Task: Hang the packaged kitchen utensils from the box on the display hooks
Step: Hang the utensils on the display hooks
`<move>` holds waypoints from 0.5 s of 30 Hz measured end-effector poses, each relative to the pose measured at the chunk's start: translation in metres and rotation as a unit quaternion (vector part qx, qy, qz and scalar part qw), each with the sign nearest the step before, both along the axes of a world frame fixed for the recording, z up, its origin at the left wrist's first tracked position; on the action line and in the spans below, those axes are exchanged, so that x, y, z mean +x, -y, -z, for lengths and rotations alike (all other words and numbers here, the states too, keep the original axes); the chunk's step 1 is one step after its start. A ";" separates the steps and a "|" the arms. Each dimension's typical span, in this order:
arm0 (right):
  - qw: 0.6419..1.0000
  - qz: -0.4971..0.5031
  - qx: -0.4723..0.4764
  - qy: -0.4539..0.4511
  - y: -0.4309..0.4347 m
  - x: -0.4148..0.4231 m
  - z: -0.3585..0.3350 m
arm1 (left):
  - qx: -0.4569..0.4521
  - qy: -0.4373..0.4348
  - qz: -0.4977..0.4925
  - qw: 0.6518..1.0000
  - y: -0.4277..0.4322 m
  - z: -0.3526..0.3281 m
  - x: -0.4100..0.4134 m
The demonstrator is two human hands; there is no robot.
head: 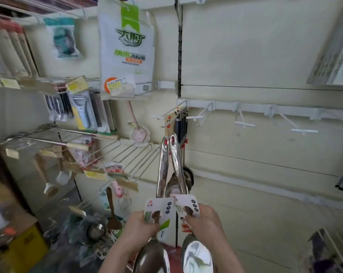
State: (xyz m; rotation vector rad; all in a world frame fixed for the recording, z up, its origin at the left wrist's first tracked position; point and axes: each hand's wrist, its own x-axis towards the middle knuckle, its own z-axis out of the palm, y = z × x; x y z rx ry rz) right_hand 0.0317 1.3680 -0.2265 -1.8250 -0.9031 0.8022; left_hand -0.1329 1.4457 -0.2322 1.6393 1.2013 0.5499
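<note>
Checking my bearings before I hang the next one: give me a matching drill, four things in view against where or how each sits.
Things:
1 left spoon
2 white bag
3 peeler pack
4 rail hook

States:
a bare, nothing on it
b held by its card label
c hanging high, upper middle
d on the left rack

Pairs: 1-b (the left hand grips it; the right hand grips the right spoon); 2-c; 3-d; 4-a.
</note>
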 end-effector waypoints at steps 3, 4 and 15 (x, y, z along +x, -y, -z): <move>0.999 -0.019 -0.010 0.031 -0.012 -0.010 0.011 | 0.008 -0.008 -0.066 0.998 -0.002 0.006 -0.014; 0.999 -0.026 -0.016 0.039 -0.016 -0.015 0.012 | 0.014 -0.014 -0.088 0.996 -0.006 0.009 -0.021; 0.973 -0.149 -0.058 0.167 -0.076 -0.122 0.026 | 0.012 -0.061 -0.278 0.959 -0.032 0.036 -0.145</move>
